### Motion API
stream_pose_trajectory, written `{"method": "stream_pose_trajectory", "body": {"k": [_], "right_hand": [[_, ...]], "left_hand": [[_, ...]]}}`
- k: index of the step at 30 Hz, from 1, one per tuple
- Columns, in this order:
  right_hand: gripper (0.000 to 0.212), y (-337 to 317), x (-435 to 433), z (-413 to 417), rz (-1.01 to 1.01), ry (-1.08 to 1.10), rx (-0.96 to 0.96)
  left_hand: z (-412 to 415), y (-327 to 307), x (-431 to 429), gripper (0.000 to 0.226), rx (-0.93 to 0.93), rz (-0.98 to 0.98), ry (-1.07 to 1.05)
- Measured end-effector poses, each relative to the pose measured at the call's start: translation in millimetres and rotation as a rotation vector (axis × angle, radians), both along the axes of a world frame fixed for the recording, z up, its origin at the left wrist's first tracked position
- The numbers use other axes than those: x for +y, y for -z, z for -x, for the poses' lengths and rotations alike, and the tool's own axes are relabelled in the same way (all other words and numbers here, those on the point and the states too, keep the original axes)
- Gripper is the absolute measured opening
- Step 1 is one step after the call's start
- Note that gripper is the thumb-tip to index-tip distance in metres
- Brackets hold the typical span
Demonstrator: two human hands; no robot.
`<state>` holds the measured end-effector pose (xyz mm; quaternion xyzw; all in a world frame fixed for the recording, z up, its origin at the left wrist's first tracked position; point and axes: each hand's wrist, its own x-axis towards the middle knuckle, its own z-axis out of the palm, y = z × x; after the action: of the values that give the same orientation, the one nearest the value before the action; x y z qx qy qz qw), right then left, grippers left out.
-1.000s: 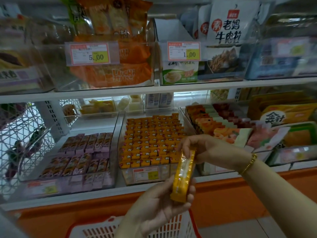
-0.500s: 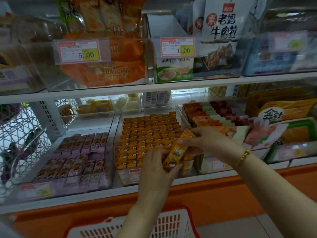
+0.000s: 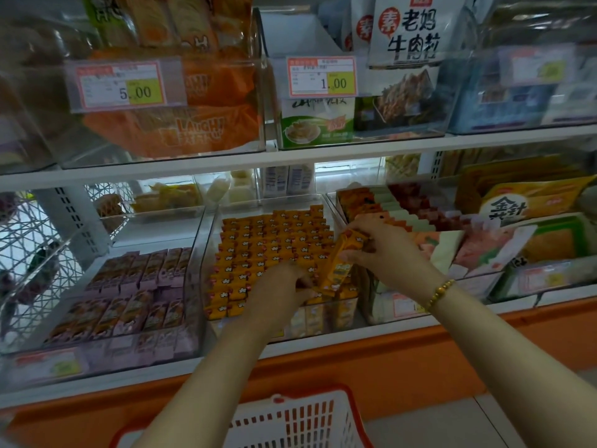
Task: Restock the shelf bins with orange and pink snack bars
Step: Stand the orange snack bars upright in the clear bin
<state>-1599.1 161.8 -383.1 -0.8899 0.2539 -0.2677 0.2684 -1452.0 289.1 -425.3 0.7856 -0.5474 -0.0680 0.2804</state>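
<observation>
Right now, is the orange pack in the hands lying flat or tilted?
Tilted: the orange pack leans over the bin's front rows, right hand gripping its top, left hand its bottom.

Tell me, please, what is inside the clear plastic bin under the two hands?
Rows of small orange snack bars fill the clear plastic bin. Its front right corner is hidden by the left hand, the right hand and a long orange pack.
</observation>
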Motion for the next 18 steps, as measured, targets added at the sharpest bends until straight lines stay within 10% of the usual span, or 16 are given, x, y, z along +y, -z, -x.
{"method": "stream_pose_trajectory", "body": {"k": [18], "right_hand": [[0.029, 0, 14, -17, 0.331, -0.141, 0.281]], "left_hand": [[-7, 4, 4, 0.005, 0.015, 0.002, -0.003]]}}
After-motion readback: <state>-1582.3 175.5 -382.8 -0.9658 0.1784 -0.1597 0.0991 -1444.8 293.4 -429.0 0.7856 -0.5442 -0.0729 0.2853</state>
